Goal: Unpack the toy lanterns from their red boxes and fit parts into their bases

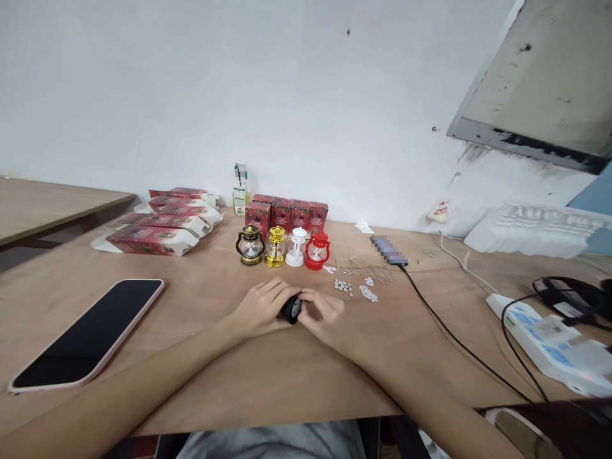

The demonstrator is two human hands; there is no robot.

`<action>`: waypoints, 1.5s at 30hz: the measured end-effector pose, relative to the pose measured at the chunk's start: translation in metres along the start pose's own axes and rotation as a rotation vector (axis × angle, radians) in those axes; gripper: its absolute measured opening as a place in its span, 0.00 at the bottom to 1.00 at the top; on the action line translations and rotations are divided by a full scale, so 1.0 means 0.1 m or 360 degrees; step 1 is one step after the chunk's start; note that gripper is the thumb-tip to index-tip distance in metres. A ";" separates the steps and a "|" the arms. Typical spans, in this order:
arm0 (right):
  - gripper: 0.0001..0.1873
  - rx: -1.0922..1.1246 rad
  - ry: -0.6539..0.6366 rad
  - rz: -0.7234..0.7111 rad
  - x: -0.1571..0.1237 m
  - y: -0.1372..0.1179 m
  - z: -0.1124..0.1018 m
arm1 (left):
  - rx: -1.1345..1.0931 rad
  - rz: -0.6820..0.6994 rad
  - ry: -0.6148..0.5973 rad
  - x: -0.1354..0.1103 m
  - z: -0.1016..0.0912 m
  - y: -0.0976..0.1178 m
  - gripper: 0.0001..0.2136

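Note:
Near the middle of the table, my left hand [264, 308] is closed around a small black mini lantern [292, 309], tilted so that its round underside faces right. Most of its body is hidden by my fingers. My right hand [324, 313] has its thumb and fingers bent against the underside, gripping at its edge; whether a tiny part is between the fingertips I cannot tell. Just beyond stand a bronze-black lantern [251, 246], a gold lantern [275, 247], a white lantern [296, 247] and a red lantern [317, 250], all upright in a row.
To the right lie several button cells [343, 287], white plastic bits [368, 293] and wire handles [363, 271]. Red boxes [258, 218] stand behind the lanterns; flattened cartons [153, 239] lie left. A large phone [90, 335], a smaller cabled phone [389, 250] and a power strip [549, 344] flank the hands.

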State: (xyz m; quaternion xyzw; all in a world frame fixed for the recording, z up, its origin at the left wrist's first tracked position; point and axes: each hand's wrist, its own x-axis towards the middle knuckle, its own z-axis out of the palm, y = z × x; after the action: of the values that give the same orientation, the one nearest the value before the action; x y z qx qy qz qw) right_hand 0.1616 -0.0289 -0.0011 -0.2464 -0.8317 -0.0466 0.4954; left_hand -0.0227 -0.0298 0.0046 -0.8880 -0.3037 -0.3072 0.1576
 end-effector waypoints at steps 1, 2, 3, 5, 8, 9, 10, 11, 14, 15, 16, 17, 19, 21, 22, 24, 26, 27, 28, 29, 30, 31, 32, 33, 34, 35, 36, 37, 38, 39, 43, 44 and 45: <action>0.12 0.0005 0.0017 -0.0014 0.01 0.00 -0.01 | 0.0007 0.0038 0.0017 0.00 0.00 0.01 0.16; 0.12 0.0017 0.0024 -0.0033 0.02 0.00 -0.03 | 0.0012 0.0067 0.0032 0.01 -0.01 0.02 0.17; 0.12 0.0036 0.0024 -0.0050 0.03 0.00 -0.04 | 0.0015 0.0079 0.0045 0.01 -0.01 0.02 0.17; 0.12 0.0102 0.0016 -0.0042 0.06 0.00 -0.06 | 0.0008 0.0058 0.0058 0.01 -0.03 0.02 0.18; 0.12 0.0271 -0.0043 0.0035 0.08 0.01 -0.08 | -0.0003 -0.0027 0.0059 0.01 -0.05 0.00 0.18; 0.12 0.0328 -0.0075 0.0047 0.09 0.02 -0.09 | -0.0001 -0.0053 0.0057 0.01 -0.05 -0.01 0.18; 0.13 0.0374 -0.0110 0.0053 0.09 0.03 -0.09 | 0.0003 -0.0072 0.0047 0.00 -0.05 -0.02 0.18; 0.13 0.0406 -0.0139 0.0059 0.09 0.04 -0.09 | 0.0008 -0.0087 0.0034 0.00 -0.06 -0.03 0.18; 0.15 0.0446 -0.0188 0.0089 0.07 0.07 -0.09 | 0.0013 -0.0111 0.0002 0.00 -0.06 -0.04 0.18; 0.15 0.0450 -0.0197 0.0096 0.07 0.07 -0.09 | 0.0010 -0.0115 -0.0001 0.00 -0.06 -0.04 0.18; 0.15 0.0452 -0.0203 0.0098 0.06 0.07 -0.09 | 0.0007 -0.0114 0.0002 0.00 -0.06 -0.04 0.18; 0.15 0.0450 -0.0207 0.0098 0.06 0.08 -0.09 | 0.0006 -0.0107 0.0008 0.00 -0.06 -0.04 0.18; 0.15 0.0444 -0.0214 0.0092 0.05 0.08 -0.09 | 0.0009 -0.0080 0.0022 0.00 -0.06 -0.04 0.18; 0.15 0.0440 -0.0213 0.0085 0.05 0.09 -0.08 | 0.0024 -0.0048 0.0029 -0.01 -0.05 -0.05 0.18; 0.15 0.0440 -0.0211 0.0085 0.04 0.09 -0.07 | 0.0035 -0.0035 0.0024 -0.01 -0.05 -0.05 0.19; 0.15 0.0435 -0.0206 0.0091 0.03 0.09 -0.06 | 0.0053 -0.0016 0.0006 -0.01 -0.04 -0.05 0.19; 0.15 0.0413 -0.0207 0.0106 0.02 0.08 -0.05 | 0.0063 -0.0012 -0.0006 -0.02 -0.03 -0.06 0.18; 0.16 0.0393 -0.0207 0.0111 0.01 0.07 -0.04 | 0.0066 -0.0013 -0.0010 -0.02 -0.02 -0.06 0.18; 0.16 0.0369 -0.0200 0.0107 0.01 0.07 -0.04 | 0.0070 -0.0017 -0.0012 -0.03 -0.02 -0.06 0.18; 0.17 0.0343 -0.0191 0.0094 0.00 0.06 -0.03 | 0.0075 -0.0020 -0.0012 -0.03 -0.01 -0.05 0.18; 0.18 0.0315 -0.0181 0.0075 0.00 0.06 -0.02 | 0.0081 -0.0020 -0.0011 -0.03 -0.01 -0.05 0.18; 0.18 0.0285 -0.0170 0.0050 -0.01 0.05 -0.01 | 0.0087 -0.0018 -0.0008 -0.03 -0.01 -0.05 0.18; 0.19 0.0254 -0.0160 0.0024 -0.01 0.04 -0.01 | 0.0090 -0.0011 -0.0003 -0.03 0.00 -0.05 0.18; 0.19 0.0221 -0.0150 0.0003 -0.01 0.04 0.00 | 0.0093 -0.0007 0.0002 -0.03 0.00 -0.05 0.18; 0.19 0.0189 -0.0139 -0.0011 -0.02 0.03 0.00 | 0.0094 -0.0003 0.0008 -0.03 0.00 -0.05 0.18; 0.19 0.0163 -0.0127 -0.0021 -0.02 0.03 0.01 | 0.0094 0.0001 0.0013 -0.03 0.00 -0.05 0.18; 0.19 0.0144 -0.0111 -0.0029 -0.02 0.02 0.01 | 0.0094 0.0003 0.0020 -0.03 0.00 -0.05 0.18; 0.19 0.0132 -0.0100 -0.0036 -0.02 0.02 0.01 | 0.0094 0.0009 0.0030 -0.03 0.00 -0.05 0.17; 0.19 0.0125 -0.0093 -0.0042 -0.02 0.02 0.02 | 0.0093 0.0020 0.0046 -0.03 0.00 -0.06 0.17; 0.19 0.0119 -0.0090 -0.0051 -0.02 0.01 0.02 | 0.0090 0.0032 0.0063 -0.03 0.00 -0.06 0.17; 0.20 0.0061 -0.0087 -0.0073 -0.03 0.01 0.03 | 0.0059 0.0072 0.0125 -0.02 0.00 -0.07 0.17; 0.20 0.0045 -0.0077 -0.0076 -0.04 0.01 0.03 | 0.0057 0.0073 0.0130 -0.02 0.00 -0.07 0.17; 0.21 0.0036 -0.0068 -0.0081 -0.04 0.01 0.03 | 0.0057 0.0075 0.0134 -0.02 0.00 -0.07 0.17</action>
State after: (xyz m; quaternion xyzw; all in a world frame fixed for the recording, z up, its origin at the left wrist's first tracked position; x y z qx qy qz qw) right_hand 0.1611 -0.0279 -0.0063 -0.2207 -0.8486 -0.0445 0.4788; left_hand -0.0280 -0.0252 0.0042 -0.8782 -0.2814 -0.3350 0.1933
